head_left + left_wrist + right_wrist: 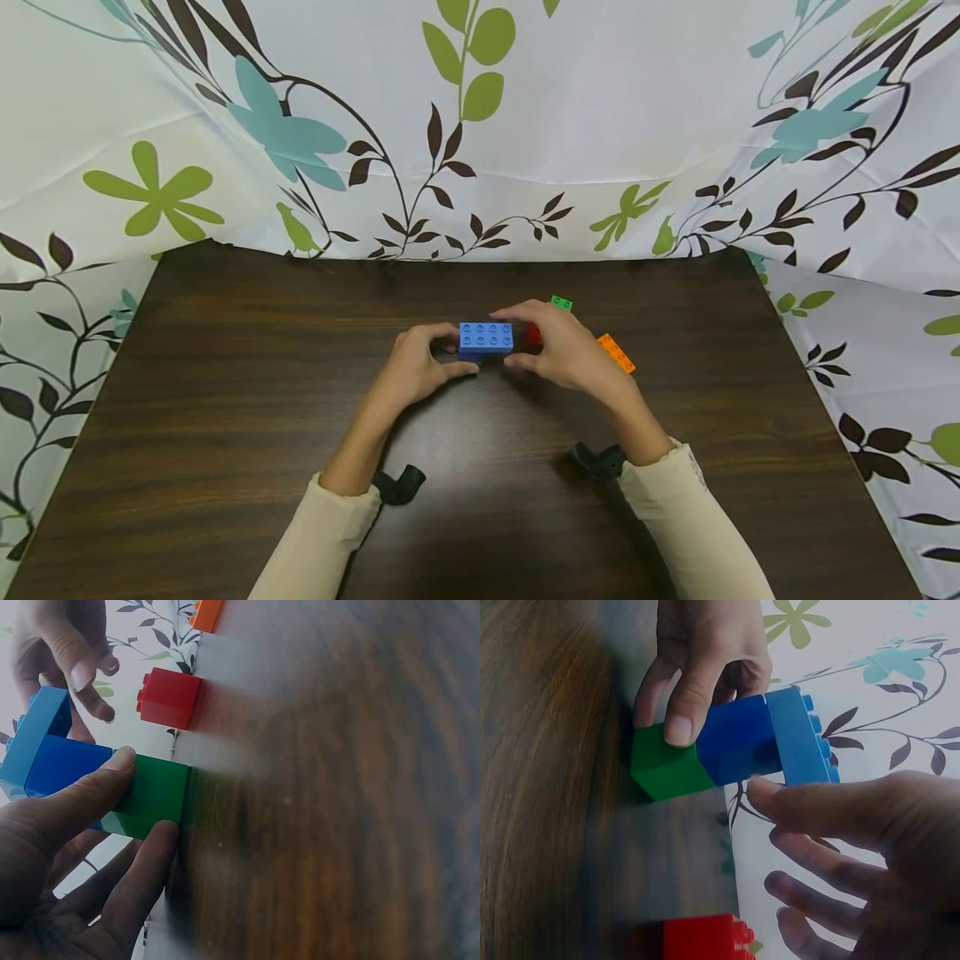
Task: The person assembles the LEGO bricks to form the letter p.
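A stack of toy building bricks stands upright on the table: a green brick (154, 799) at the bottom, a dark blue brick (737, 735) on it, and a longer light blue brick (486, 337) on top, overhanging to the right. My left hand (408, 364) grips the stack's lower part, thumb across the green and dark blue bricks. My right hand (567, 350) is at the light blue brick's overhanging end, thumb and fingers spread apart. Its thumb tip overlaps that brick in the right wrist view; whether it touches, I cannot tell.
A red brick (171, 699) stands on the table just right of the stack, partly behind my right hand in the head view. Beyond it are a small green brick (562, 303) and an orange brick (617, 353). Patterned cloth (600, 100) hangs behind the dark wooden table (225, 400).
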`<action>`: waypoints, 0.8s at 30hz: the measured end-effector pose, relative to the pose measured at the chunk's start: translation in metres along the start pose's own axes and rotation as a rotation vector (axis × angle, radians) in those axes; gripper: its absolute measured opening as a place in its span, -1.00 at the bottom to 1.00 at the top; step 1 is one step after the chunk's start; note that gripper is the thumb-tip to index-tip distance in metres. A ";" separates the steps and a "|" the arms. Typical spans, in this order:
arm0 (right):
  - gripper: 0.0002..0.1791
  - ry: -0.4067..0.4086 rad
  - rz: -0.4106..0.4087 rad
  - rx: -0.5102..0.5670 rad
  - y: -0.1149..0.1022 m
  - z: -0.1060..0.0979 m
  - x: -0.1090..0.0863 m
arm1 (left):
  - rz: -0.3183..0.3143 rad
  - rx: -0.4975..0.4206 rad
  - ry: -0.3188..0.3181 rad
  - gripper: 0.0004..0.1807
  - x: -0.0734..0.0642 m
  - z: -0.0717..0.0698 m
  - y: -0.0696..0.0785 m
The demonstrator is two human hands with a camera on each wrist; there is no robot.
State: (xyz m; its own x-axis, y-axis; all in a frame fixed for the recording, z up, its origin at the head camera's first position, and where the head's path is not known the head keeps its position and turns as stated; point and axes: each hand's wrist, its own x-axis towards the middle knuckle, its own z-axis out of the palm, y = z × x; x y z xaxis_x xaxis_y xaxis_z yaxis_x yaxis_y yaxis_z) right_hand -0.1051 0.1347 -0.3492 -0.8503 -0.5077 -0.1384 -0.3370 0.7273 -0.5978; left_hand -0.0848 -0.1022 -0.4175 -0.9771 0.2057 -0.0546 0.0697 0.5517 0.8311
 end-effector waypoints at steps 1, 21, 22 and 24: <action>-0.29 -0.002 0.002 -0.004 0.001 -0.001 -0.001 | 0.000 0.001 0.002 -0.60 0.000 0.000 0.000; -0.39 0.213 0.124 -0.102 0.032 -0.005 0.007 | -0.013 -0.012 0.002 -0.58 -0.001 0.001 -0.001; -0.39 0.225 0.124 -0.102 0.033 -0.005 0.008 | -0.013 -0.013 0.002 -0.58 -0.001 0.001 -0.001; -0.39 0.255 0.124 -0.096 0.036 -0.005 0.010 | -0.014 -0.017 0.001 -0.58 -0.002 0.001 0.000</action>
State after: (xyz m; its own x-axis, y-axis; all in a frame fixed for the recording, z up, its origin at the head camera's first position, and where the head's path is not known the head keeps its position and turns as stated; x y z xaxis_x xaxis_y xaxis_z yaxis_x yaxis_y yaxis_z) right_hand -0.1273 0.1581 -0.3683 -0.9574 -0.2888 0.0042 -0.2504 0.8229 -0.5101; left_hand -0.0830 -0.1018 -0.4180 -0.9782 0.1974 -0.0653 0.0530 0.5405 0.8397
